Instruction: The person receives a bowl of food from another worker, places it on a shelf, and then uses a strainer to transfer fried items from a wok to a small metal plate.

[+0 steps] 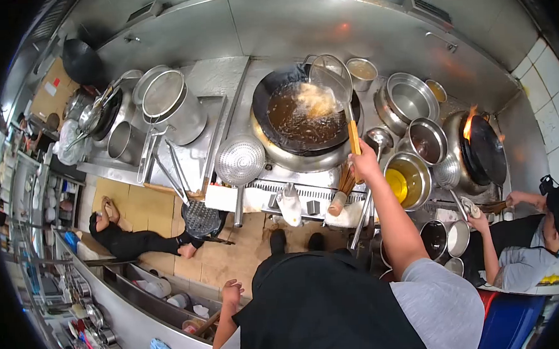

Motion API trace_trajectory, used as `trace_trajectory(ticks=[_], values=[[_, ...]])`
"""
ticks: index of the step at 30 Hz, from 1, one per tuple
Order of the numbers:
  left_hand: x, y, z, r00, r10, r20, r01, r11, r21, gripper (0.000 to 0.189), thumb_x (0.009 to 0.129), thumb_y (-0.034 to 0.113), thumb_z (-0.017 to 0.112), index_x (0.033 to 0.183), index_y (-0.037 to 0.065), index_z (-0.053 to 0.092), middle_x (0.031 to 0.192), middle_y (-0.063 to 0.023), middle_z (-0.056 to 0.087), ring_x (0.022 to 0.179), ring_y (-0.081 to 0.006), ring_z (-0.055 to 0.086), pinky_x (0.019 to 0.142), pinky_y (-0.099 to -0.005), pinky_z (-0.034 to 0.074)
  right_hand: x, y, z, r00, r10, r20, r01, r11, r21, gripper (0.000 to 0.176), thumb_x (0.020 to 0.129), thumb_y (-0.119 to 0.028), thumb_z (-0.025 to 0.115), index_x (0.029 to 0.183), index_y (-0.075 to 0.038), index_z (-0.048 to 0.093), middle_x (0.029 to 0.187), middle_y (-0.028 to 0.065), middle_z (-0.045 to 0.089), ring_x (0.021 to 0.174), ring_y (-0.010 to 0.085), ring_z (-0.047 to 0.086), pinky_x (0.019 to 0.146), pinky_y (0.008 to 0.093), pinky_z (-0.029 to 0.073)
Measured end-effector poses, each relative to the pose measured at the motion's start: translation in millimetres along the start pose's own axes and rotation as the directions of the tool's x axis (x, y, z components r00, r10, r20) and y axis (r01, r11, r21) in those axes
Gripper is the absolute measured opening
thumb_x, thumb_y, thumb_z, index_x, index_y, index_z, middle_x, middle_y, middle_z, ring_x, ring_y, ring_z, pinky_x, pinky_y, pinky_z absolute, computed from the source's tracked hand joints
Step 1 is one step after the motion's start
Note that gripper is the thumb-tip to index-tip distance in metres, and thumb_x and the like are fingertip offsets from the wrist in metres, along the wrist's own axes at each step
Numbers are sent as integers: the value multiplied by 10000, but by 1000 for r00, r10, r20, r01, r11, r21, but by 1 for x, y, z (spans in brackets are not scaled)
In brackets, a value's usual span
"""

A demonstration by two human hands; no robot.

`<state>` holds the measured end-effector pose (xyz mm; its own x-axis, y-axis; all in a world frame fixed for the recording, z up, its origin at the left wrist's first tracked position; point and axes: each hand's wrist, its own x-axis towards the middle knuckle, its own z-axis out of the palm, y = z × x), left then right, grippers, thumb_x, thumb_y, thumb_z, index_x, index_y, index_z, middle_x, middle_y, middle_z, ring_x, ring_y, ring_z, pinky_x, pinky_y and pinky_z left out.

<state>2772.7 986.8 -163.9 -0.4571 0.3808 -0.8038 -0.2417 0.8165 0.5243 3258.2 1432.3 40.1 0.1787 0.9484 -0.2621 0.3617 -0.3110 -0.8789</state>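
My right hand is closed round the wooden handle of a wire mesh strainer. The strainer's bowl is tilted over the right side of a black wok. Dark oil bubbles in the wok, with a pale, frothing mass of food near the strainer. Below that hand, a bamboo wok brush lies at the stove's front edge. At my left side hangs my left hand, holding nothing, its fingers loosely bent and apart. A perforated skimmer rests left of the wok.
Right of the wok stand a bowl of yellow oil and several metal pots. A co-worker handles a flaming wok at far right. Another person is at the left. A tall pot stands back left.
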Motion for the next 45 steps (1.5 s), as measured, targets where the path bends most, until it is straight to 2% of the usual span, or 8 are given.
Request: trace_trajectory(ticks=[2,3,7,15,19,25,30,45], values=[[-6,-26,-16,816,464,346,-578,651,491,213,867,145,660,1054,45,673,991,-139,704,764,-252,694,579,-398,501,0,2,8,980,44,192,-111,927,358,508,893,-4,581,1397,-46,537,843,90,642,554,151,563,472,326,497],[1,-48,-25,318,756,573,-764,-153,626,213,842,173,671,991,21,687,951,-162,705,755,-274,691,597,-414,508,-3,0,10,981,34,189,-102,925,365,508,893,-4,581,1397,-46,537,843,90,642,554,151,563,472,326,497],[13,-85,-31,802,480,356,-593,570,568,205,829,169,669,962,14,686,922,-166,703,750,-286,688,614,-410,514,-10,0,15,910,29,414,-254,829,499,442,905,45,543,1341,-31,527,836,85,620,566,141,559,478,306,488],[61,-61,-51,848,401,348,-522,750,407,193,802,160,667,905,-2,685,864,-172,699,739,-308,681,646,-403,524,-53,-2,13,897,27,441,-296,778,554,441,910,17,564,1342,-62,521,870,95,629,562,142,557,452,298,476],[100,-42,-66,761,467,451,-608,755,245,189,788,156,665,877,-10,684,834,-175,697,733,-320,678,663,-400,529,-74,-13,43,973,15,229,-117,892,436,568,880,36,619,1421,-107,517,839,67,630,536,135,550,456,309,473],[161,-10,-65,134,752,645,-882,387,-268,191,785,136,655,864,-34,688,815,-167,701,724,-316,674,684,-386,533,-75,-5,75,997,-61,-47,68,983,171,721,812,21,667,1497,-151,524,792,49,670,581,140,610,527,319,497],[177,5,-64,691,380,615,-667,664,339,187,814,137,638,892,-24,693,832,-154,701,731,-309,673,662,-396,526,-84,-2,93,956,-215,-198,191,972,-135,684,845,-76,607,1515,-143,490,1147,222,715,934,315,719,816,366,548],[219,78,-40,904,59,424,-88,995,50,192,901,138,587,978,9,706,885,-115,702,753,-286,670,595,-428,506,-110,-9,84,906,-360,-222,190,816,-545,789,849,-86,661,1577,-214,384,1159,234,603,1062,436,634,927,509,516]])
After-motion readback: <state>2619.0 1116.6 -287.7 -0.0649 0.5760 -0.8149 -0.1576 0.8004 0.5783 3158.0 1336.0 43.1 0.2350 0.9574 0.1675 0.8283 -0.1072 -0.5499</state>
